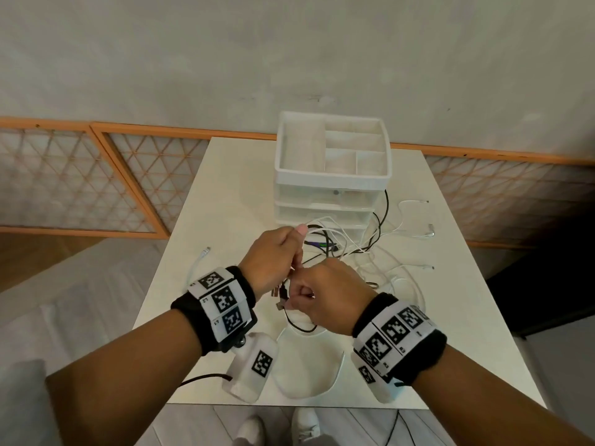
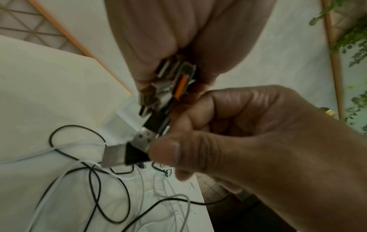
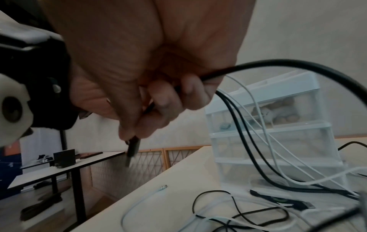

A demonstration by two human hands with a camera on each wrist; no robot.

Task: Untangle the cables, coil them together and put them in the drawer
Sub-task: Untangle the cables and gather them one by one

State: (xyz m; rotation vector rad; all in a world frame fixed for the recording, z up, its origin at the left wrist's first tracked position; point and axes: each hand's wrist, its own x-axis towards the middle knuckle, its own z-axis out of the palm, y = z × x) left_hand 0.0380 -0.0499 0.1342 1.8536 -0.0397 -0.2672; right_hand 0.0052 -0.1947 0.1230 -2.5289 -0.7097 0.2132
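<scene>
Above the white table (image 1: 225,204), my left hand (image 1: 291,252) grips a bundle of USB plugs (image 2: 178,78) and several white and black cable strands. Close beside it, my right hand (image 1: 301,299) pinches a black USB plug (image 2: 123,153) between thumb and fingers; its black cable (image 3: 278,62) arcs away to the right. A tangle of white and black cables (image 1: 354,249) lies on the table behind the hands. The white three-drawer unit (image 1: 331,185) stands at the back, its drawers shut and its top tray divided into compartments.
A loose white cable end (image 1: 206,252) lies to the left of my hands. A white cable loop (image 1: 335,375) rests near the table's front edge. Cable ends (image 1: 429,235) spread toward the right edge. A second table (image 3: 59,164) stands off to the left.
</scene>
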